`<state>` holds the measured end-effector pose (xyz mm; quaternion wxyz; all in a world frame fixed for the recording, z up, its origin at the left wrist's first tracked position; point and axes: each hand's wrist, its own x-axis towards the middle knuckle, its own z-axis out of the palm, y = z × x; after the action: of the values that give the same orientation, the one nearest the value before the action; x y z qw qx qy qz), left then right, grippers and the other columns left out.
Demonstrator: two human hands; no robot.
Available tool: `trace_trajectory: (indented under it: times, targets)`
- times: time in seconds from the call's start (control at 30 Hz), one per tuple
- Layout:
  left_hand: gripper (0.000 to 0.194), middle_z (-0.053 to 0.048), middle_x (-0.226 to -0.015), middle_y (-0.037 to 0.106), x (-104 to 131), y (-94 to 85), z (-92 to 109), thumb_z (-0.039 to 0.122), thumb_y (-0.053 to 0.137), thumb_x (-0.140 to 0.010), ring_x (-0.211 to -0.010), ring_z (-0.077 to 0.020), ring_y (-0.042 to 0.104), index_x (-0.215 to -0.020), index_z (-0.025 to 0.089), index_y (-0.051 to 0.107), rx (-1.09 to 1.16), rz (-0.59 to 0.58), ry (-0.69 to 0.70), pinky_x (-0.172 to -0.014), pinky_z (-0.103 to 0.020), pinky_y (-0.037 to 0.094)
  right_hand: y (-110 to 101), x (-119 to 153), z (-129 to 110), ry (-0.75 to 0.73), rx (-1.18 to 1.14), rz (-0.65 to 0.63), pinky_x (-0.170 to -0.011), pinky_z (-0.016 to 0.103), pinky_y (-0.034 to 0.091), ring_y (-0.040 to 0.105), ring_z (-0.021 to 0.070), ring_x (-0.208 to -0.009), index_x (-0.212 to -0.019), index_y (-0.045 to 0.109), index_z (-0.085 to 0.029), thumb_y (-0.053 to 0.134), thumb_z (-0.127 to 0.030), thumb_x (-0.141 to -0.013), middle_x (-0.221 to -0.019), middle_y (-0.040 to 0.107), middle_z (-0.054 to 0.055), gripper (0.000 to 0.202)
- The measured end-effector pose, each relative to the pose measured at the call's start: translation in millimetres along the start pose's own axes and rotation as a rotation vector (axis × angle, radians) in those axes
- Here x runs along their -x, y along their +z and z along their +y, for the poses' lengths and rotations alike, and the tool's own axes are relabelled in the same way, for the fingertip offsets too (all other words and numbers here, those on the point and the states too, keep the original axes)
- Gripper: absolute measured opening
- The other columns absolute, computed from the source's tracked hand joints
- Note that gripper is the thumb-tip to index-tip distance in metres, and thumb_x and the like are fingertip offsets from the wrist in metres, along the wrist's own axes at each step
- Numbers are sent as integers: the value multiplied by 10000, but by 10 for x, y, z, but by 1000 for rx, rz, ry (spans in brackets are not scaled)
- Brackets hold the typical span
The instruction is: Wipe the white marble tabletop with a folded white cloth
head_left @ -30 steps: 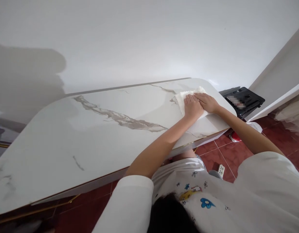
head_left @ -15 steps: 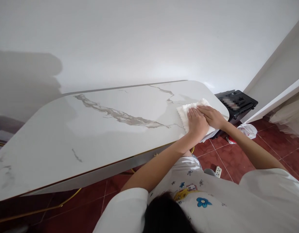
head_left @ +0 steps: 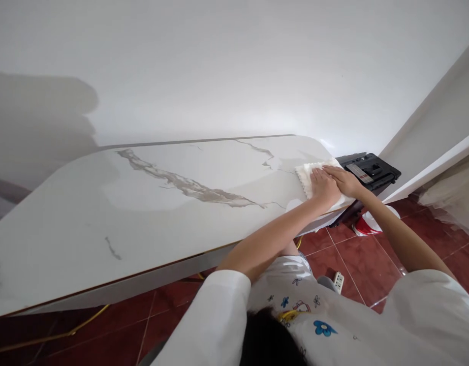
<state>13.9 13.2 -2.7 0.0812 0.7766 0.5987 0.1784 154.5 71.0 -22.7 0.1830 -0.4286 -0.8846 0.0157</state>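
A white cloth (head_left: 306, 175) with a scalloped edge lies flat near the right end of a white, marble-patterned tabletop (head_left: 150, 229). My left hand (head_left: 324, 188) presses on the cloth from above, palm down, its fingers stretched out. Beside it and partly overlapping it, my right hand (head_left: 346, 182) lies on the cloth too, with its fingers extended. Neither hand is curled around the cloth. Part of the cloth is hidden beneath both hands.
Behind the table stands a white wall (head_left: 204, 66). Past its right end is a black case (head_left: 373, 170), with a white and red bag (head_left: 367, 223) on the tiled floor. A power strip (head_left: 338, 281) lies near my legs. Pale sheer fabric (head_left: 447, 198) hangs at far right.
Both hands and the cloth have slid to the right along the tabletop, closer to its right end. The view has shifted slightly.
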Motion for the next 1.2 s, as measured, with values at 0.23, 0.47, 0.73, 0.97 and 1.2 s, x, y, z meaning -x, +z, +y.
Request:
trace_trajectory:
  times: [0.23, 0.47, 0.73, 0.97, 1.2]
  targets:
    - [617, -270, -1496, 335, -563, -30, -398, 259, 404, -931, -1423, -346, 271, -1442, -73, 303, -49, 9, -23, -1166, -450, 198, 175, -689, 213, 28, -1, -5, -1120, 477, 378, 485, 247, -1306, -1347, 554, -256, 340, -315, -952, -1390, 551, 17, 453]
    - [573, -269, -1484, 357, -1135, 19, -759, 234, 368, -945, -1415, -328, 278, -1426, -75, 333, -6, 50, -41, -1162, -419, 193, 318, -1300, 396, 123, 4, -31, -1108, 487, 387, 466, 259, -1321, -1362, 539, -281, 324, -348, -957, -1413, 526, -13, 464]
    - [538, -251, -1443, 426, -1643, -51, -1211, 204, 343, -930, -1373, -322, 341, -1402, -49, 389, -47, 101, -43, -1136, -432, 221, 509, -1984, 520, 131, 19, -44, -1113, 454, 372, 456, 243, -1328, -1361, 540, -229, 313, -324, -948, -1439, 499, 10, 480]
    - [516, -236, -1398, 476, -1830, -101, -1427, 204, 314, -934, -1330, -294, 385, -1375, -42, 423, -26, 104, -20, -1120, -390, 241, 605, -2242, 561, 175, 29, -35, -1118, 422, 361, 457, 234, -1325, -1353, 547, -181, 317, -277, -935, -1427, 515, 36, 487]
    - [539, -234, -1425, 440, -1736, -104, -1407, 205, 311, -915, -1340, -299, 352, -1383, -44, 408, -15, 135, -1, -1123, -389, 226, 565, -2186, 571, 107, 50, -76, -1170, 397, 274, 391, 197, -1374, -1399, 488, -154, 297, -242, -924, -1475, 452, 40, 519]
